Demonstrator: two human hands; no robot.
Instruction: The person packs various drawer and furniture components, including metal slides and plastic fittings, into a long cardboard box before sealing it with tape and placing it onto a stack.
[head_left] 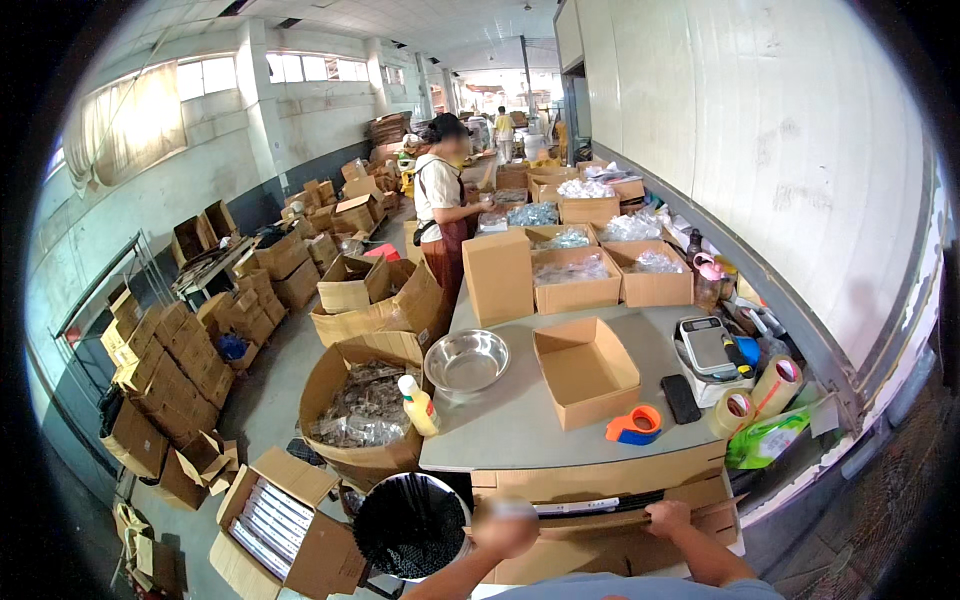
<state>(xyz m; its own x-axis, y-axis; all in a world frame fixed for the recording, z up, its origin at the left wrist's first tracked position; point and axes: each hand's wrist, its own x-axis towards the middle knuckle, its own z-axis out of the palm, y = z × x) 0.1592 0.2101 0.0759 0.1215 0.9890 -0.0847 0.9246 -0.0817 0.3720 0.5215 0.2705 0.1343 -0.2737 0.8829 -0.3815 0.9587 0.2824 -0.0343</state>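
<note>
A long warehouse room with pale walls, high windows and stacks of cardboard boxes along the floor. A grey table (540, 420) runs away from the viewer, crowded with open boxes of clear bagged parts.

At the table's near end, below its edge, sits a flat cardboard carton (600, 530). The right hand (668, 518) curls its fingers over the carton's upper edge, gripping it. The left hand (505, 528) is blurred, close to the carton's left part; whether it is open or closed cannot be told.

The carton looks light and fairly stiff, though its thin flaps would likely bend; it seems best held by the folded edges or corners, one hand on each side.

On the table lie an empty open box (587, 370), a steel bowl (466, 361), an orange and blue tape dispenser (635, 424), a phone (681, 398), a scale (706, 350) and tape rolls (778, 382). A yellow bottle (419, 405) stands at the table's left edge.

Farther off, another person (440, 205) in an apron works beside the table.
</note>
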